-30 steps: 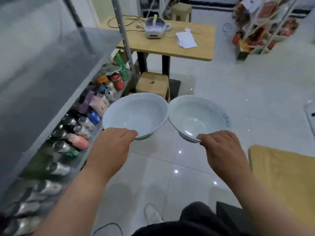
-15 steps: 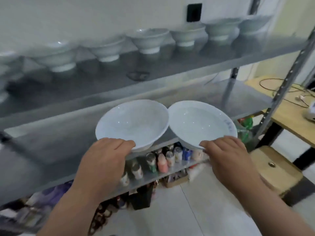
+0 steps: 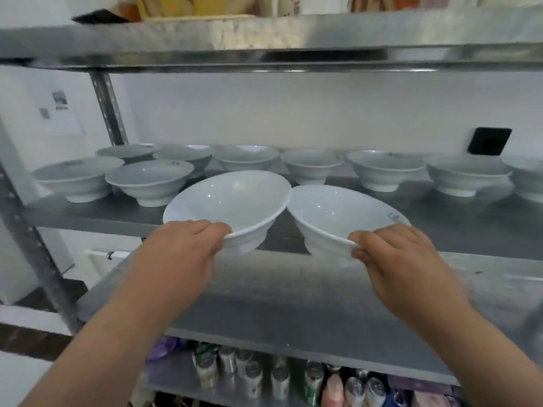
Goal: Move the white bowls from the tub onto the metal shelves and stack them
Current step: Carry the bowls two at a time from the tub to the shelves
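My left hand (image 3: pixel 182 257) grips the near rim of a white bowl (image 3: pixel 232 204), held tilted in the air in front of the metal shelf (image 3: pixel 440 230). My right hand (image 3: pixel 402 265) pinches the near rim of a second white bowl (image 3: pixel 335 215), beside the first and almost touching it. Several more white bowls (image 3: pixel 311 165) stand in a row along the back of that shelf, some stacked in twos. The tub is out of view.
A wider steel shelf (image 3: pixel 293 304) lies below my hands, with cans and bottles (image 3: pixel 252 374) on the level under it. An upper shelf (image 3: pixel 293 39) carries boxes overhead. A slotted upright post (image 3: pixel 108 107) stands at the left.
I have turned to face the shelves and come closer. Both bowls have risen from in front of the lower shelf to the level of the shelf with the row of bowls.
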